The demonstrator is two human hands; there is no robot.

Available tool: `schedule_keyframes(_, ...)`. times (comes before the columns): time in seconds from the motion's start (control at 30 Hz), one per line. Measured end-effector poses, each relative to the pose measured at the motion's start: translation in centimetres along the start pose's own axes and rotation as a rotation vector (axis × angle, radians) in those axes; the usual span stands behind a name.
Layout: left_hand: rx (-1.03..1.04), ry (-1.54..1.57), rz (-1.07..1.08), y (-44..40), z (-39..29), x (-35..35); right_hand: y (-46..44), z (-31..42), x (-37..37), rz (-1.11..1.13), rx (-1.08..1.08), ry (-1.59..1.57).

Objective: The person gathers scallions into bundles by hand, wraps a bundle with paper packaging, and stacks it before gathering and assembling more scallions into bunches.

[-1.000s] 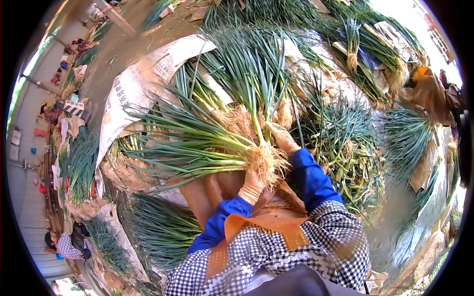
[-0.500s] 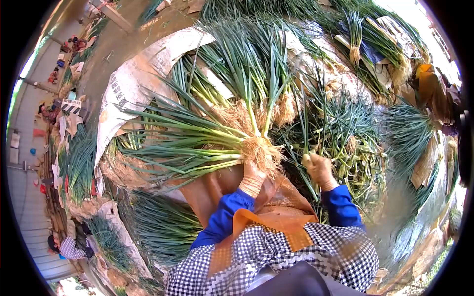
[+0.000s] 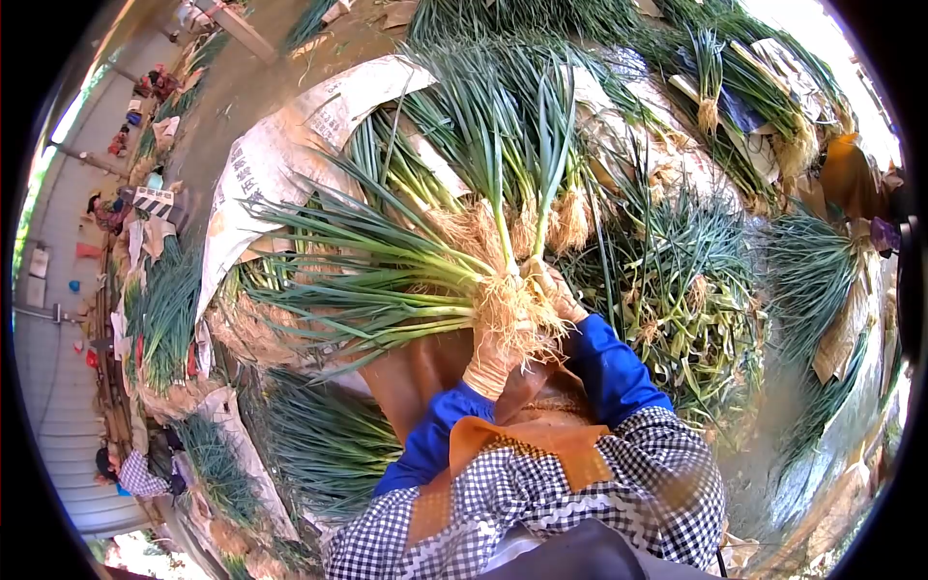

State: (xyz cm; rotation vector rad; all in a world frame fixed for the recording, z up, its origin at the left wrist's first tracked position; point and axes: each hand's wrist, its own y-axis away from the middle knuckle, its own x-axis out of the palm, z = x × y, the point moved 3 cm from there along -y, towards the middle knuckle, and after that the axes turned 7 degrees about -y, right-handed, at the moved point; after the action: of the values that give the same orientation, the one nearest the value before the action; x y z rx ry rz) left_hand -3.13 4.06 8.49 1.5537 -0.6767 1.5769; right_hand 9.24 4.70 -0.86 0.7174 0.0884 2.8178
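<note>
A bunch of green onions point(image 3: 416, 287) fans out to the left over my lap, its pale roots tangled at the right end. My left hand point(image 3: 493, 362) is closed round the root end from below, partly covered by roots. Beside the roots, my right hand point(image 3: 558, 293) is closed at the base of a stalk that points upward; its fingertips are partly hidden. Behind the bunch, more green onions point(image 3: 483, 126) lie with their roots toward me. An orange-brown apron point(image 3: 401, 377) covers my lap.
A printed white sack point(image 3: 290, 145) lies at the upper left. A heap of leaves and trimmings point(image 3: 677, 329) is on the right, with onion bundles point(image 3: 807, 280) beyond. More onions point(image 3: 324, 440) lie at the lower left. A person point(image 3: 140, 474) is at the far left.
My right hand moved out to the right over the trimmings heap, then came back to the root end of the bunch. My left hand has kept its hold.
</note>
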Motion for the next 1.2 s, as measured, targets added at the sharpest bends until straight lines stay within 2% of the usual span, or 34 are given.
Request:
schedule_keyframes(0.03,0.025,-0.085,-0.047,0.1,-0.2,0.4,0.8,1.3,0.8,-0.109,0.086,-0.069)
schedule_keyframes(0.07,0.038,-0.145,-0.044,0.2,-0.7,-0.2,2.2,3.5,1.7,-0.094,-0.002,0.243)
schedule_keyframes(0.1,0.023,-0.102,0.065,-0.2,-1.4,-1.6,3.8,6.7,3.3,-0.109,-0.092,0.558)
schedule_keyframes(0.17,0.124,-0.28,-0.074,-0.5,-2.3,-2.6,6.3,5.8,1.3,0.227,-0.08,1.01)
schedule_keyframes(0.23,0.148,-0.245,-0.054,-0.4,-2.6,-2.7,9.4,9.5,2.0,0.626,0.163,1.166)
schedule_keyframes(0.27,0.158,-0.235,-0.194,-0.5,-2.5,-2.4,10.0,7.2,-2.4,0.544,0.101,0.839)
schedule_keyframes(0.3,0.167,-0.222,-0.337,-0.4,-2.5,-2.4,9.2,7.9,-3.3,0.567,0.264,1.26)
schedule_keyframes(0.33,0.119,-0.229,-0.234,-0.4,-2.7,-3.1,8.5,8.9,-4.1,0.685,0.433,1.688)
schedule_keyframes(0.37,0.113,-0.228,-0.229,-0.3,-2.7,-4.1,7.2,9.6,-4.8,0.179,0.468,1.522)
schedule_keyframes(0.43,0.136,-0.356,-0.187,0.3,-2.3,-3.3,5.5,9.5,-2.1,-0.119,0.385,0.453)
schedule_keyframes(0.47,0.09,-0.324,0.007,0.6,-2.5,-3.8,4.8,9.2,-0.1,-0.051,0.384,0.312)
schedule_keyframes(0.5,0.105,-0.361,-0.039,0.7,-2.7,-4.6,3.9,9.1,1.7,0.018,0.373,0.171)
schedule_keyframes(0.53,0.106,-0.324,-0.037,0.6,-2.7,-4.9,2.8,7.0,2.1,0.082,0.307,0.219)
schedule_keyframes(0.57,0.108,-0.283,-0.035,0.5,-2.5,-5.1,2.5,4.6,2.3,0.048,0.334,-0.012)
schedule_keyframes(0.6,0.136,-0.35,-0.127,0.4,-2.3,-3.9,2.5,4.7,2.5,0.03,0.277,0.056)
schedule_keyframes(0.63,0.141,-0.347,-0.132,0.4,-2.7,-4.2,2.7,4.8,2.6,0.011,0.226,0.125)
schedule_keyframes(0.67,0.14,-0.324,-0.138,0.5,-2.9,-4.7,3.3,5.1,2.6,0.033,0.137,0.261)
schedule_keyframes(0.7,0.135,-0.299,-0.144,0.7,-2.9,-5.2,4.5,7.8,3.7,0.067,0.169,0.52)
schedule_keyframes(0.77,0.175,-0.413,-0.199,0.7,-2.5,-4.6,5.7,8.0,3.0,0.169,0.076,0.75)
schedule_keyframes(0.83,0.136,-0.385,-0.256,0.8,-1.4,-3.2,6.7,8.6,2.6,0.379,-0.391,0.831)
schedule_keyframes(0.87,0.132,-0.394,-0.098,0.5,-1.0,-3.5,7.1,7.8,1.3,0.505,-0.045,0.68)
schedule_keyframes(0.9,0.131,-0.387,-0.099,0.2,-1.1,-4.2,7.8,7.3,0.7,0.619,0.302,0.512)
schedule_keyframes(0.97,-0.08,-0.149,0.025,-1.1,-2.2,-5.4,11.9,10.1,5.5,1.015,-0.164,0.764)
schedule_keyframes(1.0,0.095,-0.317,-0.22,-0.9,-3.9,-7.2,13.4,9.5,5.1,1.129,0.068,0.914)
schedule_keyframes(1.03,0.133,-0.424,-0.208,-0.8,-3.9,-5.5,13.6,9.3,2.8,1.031,0.052,0.782)
schedule_keyframes(1.07,0.173,-0.53,-0.202,-0.6,-3.8,-3.8,13.3,9.4,-0.9,0.985,0.196,0.877)
schedule_keyframes(1.1,0.075,-0.489,-0.132,0.6,-4.0,-2.1,12.4,9.8,-1.6,0.857,0.368,1.078)
schedule_keyframes(1.13,0.027,-0.385,-0.178,0.8,-4.6,-3.4,11.7,10.4,-2.5,0.734,0.552,1.274)
schedule_keyframes(1.17,0.034,-0.379,-0.174,1.1,-4.5,-3.3,11.3,10.7,-3.0,0.494,0.756,1.57)
schedule_keyframes(1.2,-0.002,-0.403,-0.166,1.5,-4.3,-2.8,11.6,8.7,-3.9,0.309,0.551,1.208)
